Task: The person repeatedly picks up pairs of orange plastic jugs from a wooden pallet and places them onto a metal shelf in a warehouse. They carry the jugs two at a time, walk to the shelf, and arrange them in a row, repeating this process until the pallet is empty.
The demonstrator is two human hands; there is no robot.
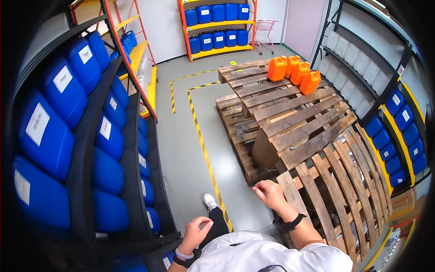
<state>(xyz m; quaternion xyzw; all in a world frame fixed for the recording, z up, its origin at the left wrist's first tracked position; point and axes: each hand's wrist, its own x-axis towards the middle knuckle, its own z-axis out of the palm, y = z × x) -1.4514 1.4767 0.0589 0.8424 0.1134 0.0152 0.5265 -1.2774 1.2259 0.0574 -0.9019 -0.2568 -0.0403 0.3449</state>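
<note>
My left hand [195,232] is held low in front of me, near the left shelving. It holds nothing, its fingers loosely bent and the thumb a little apart. My right hand [271,195] is raised beside the near corner of the wooden pallets [295,190], fingers loosely curled and nothing in them. Whether it touches the wood cannot be told. Farther along, several orange plastic jerrycans [300,73] stand on the top pallet [285,124], out of reach of both hands. A brown cylindrical drum [264,149] shows beneath that pallet.
A black shelving rack [80,153] with blue jerrycans [59,88] runs along my left. Yellow-black floor tape [200,136] marks the aisle. Ahead stand an orange-yellow rack [221,27] and a pink shopping cart [265,34]. White jerrycans [357,61] fill shelves at right.
</note>
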